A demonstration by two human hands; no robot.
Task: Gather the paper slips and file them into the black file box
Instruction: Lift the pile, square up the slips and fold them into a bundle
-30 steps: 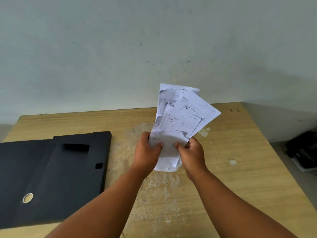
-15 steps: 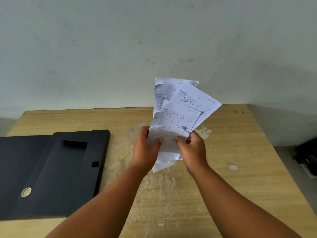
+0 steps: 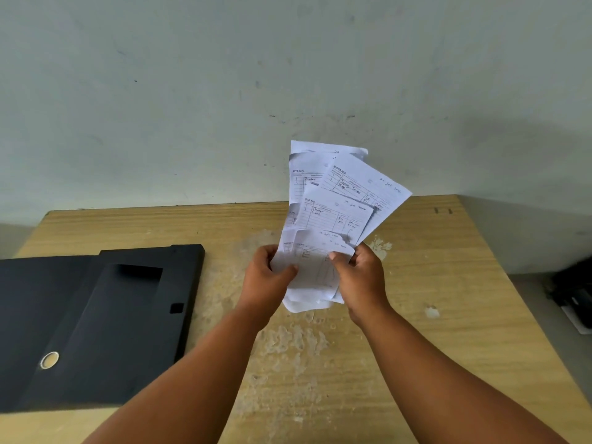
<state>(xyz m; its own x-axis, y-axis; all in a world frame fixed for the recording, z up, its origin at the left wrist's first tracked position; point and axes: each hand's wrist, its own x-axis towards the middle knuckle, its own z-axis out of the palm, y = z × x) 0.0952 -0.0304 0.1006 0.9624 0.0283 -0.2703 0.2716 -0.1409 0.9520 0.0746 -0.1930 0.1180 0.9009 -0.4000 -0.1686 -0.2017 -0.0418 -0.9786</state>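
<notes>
Both of my hands hold a fanned bundle of several white paper slips [image 3: 333, 203] upright above the middle of the wooden table [image 3: 448, 315]. My left hand [image 3: 266, 280] pinches the bundle's lower left edge, and my right hand [image 3: 362, 280] grips its lower right edge. The slips carry printed forms with handwriting and spread toward the upper right. The black file box [image 3: 105, 325] lies flat on the table to the left, closed side up, with a metal ring hole near its front end. It is apart from my hands.
A pale wall [image 3: 288, 75] rises directly behind the table. The tabletop shows worn, flaking patches [image 3: 288, 341] under my arms. Dark objects [image 3: 573, 293] sit on the floor beyond the table's right edge.
The bundle of slips rose slightly and stands more upright in my hands. My view shifted a little, so the file box appears lower left.
</notes>
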